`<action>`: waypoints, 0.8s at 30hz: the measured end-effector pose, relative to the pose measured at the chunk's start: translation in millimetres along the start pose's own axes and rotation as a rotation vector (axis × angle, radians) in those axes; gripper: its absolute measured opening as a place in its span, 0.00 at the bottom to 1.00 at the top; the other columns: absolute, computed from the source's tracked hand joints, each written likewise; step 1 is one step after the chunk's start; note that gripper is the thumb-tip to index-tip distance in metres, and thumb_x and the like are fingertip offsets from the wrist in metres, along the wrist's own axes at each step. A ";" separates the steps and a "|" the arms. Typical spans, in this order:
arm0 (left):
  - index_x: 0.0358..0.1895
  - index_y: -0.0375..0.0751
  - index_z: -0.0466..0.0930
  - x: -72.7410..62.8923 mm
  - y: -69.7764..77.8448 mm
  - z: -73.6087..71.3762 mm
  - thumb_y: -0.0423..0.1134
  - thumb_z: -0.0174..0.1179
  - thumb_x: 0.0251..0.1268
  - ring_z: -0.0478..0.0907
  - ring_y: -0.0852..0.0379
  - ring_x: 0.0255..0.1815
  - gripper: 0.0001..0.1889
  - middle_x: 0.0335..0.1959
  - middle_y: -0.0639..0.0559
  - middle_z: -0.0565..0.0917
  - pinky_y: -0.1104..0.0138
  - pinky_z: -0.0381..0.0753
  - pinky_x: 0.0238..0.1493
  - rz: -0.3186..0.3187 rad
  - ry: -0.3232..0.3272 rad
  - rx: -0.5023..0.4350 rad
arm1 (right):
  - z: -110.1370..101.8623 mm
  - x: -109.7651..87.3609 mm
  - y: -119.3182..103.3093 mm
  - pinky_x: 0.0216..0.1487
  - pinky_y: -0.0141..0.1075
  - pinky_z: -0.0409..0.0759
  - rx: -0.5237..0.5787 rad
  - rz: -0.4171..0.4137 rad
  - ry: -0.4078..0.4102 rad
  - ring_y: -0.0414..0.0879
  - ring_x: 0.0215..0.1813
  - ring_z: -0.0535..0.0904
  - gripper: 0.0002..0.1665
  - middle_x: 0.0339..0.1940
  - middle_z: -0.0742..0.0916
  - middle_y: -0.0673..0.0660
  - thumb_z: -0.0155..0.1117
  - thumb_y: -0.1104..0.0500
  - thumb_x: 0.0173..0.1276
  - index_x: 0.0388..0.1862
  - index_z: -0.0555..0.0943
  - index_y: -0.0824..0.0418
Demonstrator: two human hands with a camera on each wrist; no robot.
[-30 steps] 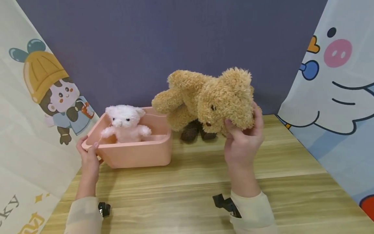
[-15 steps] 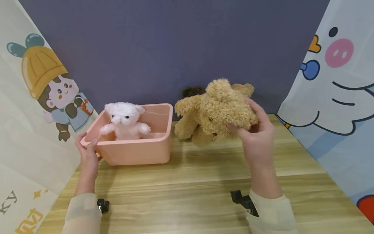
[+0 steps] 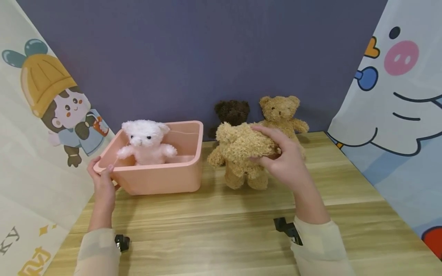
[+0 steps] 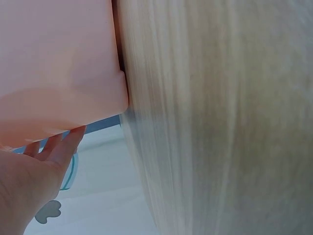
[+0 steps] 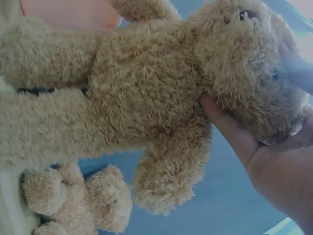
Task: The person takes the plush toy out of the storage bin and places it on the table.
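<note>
- Tan teddy bear (image 3: 243,153): curly fur, standing feet-down on the table, head bent forward, right of the tub.
- Pink tub (image 3: 162,178): open-topped, rectangular, at the table's left.

— Is the head view clear?
— Bright, even, sharp; soft shadows sit under the pink plastic tub (image 3: 162,180) on the pale wooden table (image 3: 221,226).
— The wrist views?
— Both dimmer; the left blurs the table's grain (image 4: 220,117).

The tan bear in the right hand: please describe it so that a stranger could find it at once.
On the wooden table, look just right of the pink tub. The right hand grips the tan bear by its head, feet on the table. Unlike the dark bear and smaller tan bear behind, it is held.
</note>
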State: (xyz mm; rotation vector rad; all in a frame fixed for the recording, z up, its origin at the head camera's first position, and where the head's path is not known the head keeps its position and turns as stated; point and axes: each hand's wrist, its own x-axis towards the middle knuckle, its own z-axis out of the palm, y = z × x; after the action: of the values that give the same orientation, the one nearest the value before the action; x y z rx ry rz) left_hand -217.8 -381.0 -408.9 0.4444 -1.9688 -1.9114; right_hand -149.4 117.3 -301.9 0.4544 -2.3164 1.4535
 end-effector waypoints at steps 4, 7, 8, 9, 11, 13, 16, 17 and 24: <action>0.77 0.79 0.43 -0.1 0.4 0.6 0.54 0.43 0.81 0.59 0.45 0.80 0.29 0.88 0.58 0.50 0.33 0.61 0.80 0.011 -0.018 0.003 | 3.2 1.5 6.5 0.22 0.33 0.73 0.000 0.060 -0.072 0.39 0.17 0.64 0.47 0.80 0.75 0.52 0.79 0.67 0.64 0.77 0.75 0.38; 0.77 0.79 0.43 0.3 0.2 0.6 0.54 0.43 0.81 0.59 0.45 0.80 0.29 0.88 0.57 0.50 0.30 0.58 0.80 0.010 -0.020 0.001 | 7.7 2.3 10.8 0.21 0.34 0.73 0.005 0.098 -0.110 0.41 0.14 0.63 0.47 0.83 0.72 0.52 0.79 0.65 0.65 0.78 0.74 0.37; 0.77 0.79 0.43 0.4 0.1 0.5 0.54 0.43 0.81 0.59 0.46 0.80 0.29 0.88 0.57 0.49 0.31 0.58 0.80 0.009 -0.019 0.003 | 9.3 2.7 12.4 0.21 0.34 0.73 0.004 0.106 -0.113 0.42 0.14 0.63 0.46 0.83 0.71 0.52 0.79 0.64 0.65 0.78 0.73 0.37; 0.77 0.79 0.43 0.6 0.1 0.3 0.54 0.42 0.81 0.59 0.46 0.80 0.29 0.88 0.57 0.50 0.31 0.59 0.80 0.008 -0.019 0.003 | 10.7 2.9 13.7 0.21 0.35 0.73 0.001 0.108 -0.114 0.44 0.14 0.63 0.46 0.84 0.71 0.52 0.79 0.63 0.65 0.78 0.73 0.37; 0.78 0.79 0.42 0.6 0.5 -0.1 0.54 0.42 0.81 0.59 0.46 0.80 0.29 0.88 0.58 0.49 0.31 0.59 0.80 0.008 -0.019 0.007 | 13.1 3.3 15.5 0.32 0.39 0.79 -0.005 0.111 -0.110 0.48 0.27 0.78 0.46 0.84 0.70 0.51 0.79 0.62 0.66 0.78 0.72 0.37; 0.78 0.79 0.42 0.7 0.7 -0.6 0.54 0.42 0.81 0.59 0.45 0.81 0.29 0.88 0.58 0.49 0.31 0.58 0.80 0.009 -0.019 0.005 | 15.4 3.8 17.4 0.50 0.48 0.84 -0.010 0.122 -0.108 0.54 0.53 0.84 0.45 0.85 0.69 0.50 0.79 0.60 0.66 0.78 0.72 0.37; 0.78 0.79 0.42 0.4 0.7 -0.9 0.54 0.42 0.81 0.57 0.44 0.82 0.30 0.88 0.58 0.48 0.31 0.57 0.80 0.008 -0.020 0.002 | 18.7 4.7 20.1 0.75 0.68 0.69 -0.005 0.153 -0.126 0.59 0.86 0.60 0.45 0.86 0.67 0.49 0.79 0.58 0.66 0.78 0.71 0.36; 0.78 0.79 0.42 0.3 0.7 -1.0 0.54 0.42 0.81 0.57 0.44 0.83 0.30 0.88 0.58 0.48 0.31 0.57 0.80 0.006 -0.021 0.001 | 19.7 5.1 21.1 0.77 0.71 0.63 -0.001 0.165 -0.131 0.61 0.88 0.57 0.45 0.86 0.67 0.49 0.79 0.58 0.67 0.78 0.71 0.35; 0.78 0.79 0.43 -0.5 1.0 1.0 0.52 0.41 0.82 0.58 0.44 0.82 0.29 0.88 0.58 0.49 0.30 0.58 0.79 0.004 -0.013 -0.012 | 22.2 8.6 31.1 0.76 0.74 0.63 -0.010 0.254 -0.131 0.65 0.84 0.63 0.45 0.88 0.64 0.49 0.78 0.51 0.68 0.80 0.69 0.32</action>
State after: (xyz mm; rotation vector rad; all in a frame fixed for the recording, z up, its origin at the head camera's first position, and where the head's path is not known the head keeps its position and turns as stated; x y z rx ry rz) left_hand -217.8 -379.8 -408.0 0.4260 -1.9633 -1.9275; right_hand -174.1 109.5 -331.3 0.2661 -2.5612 1.5671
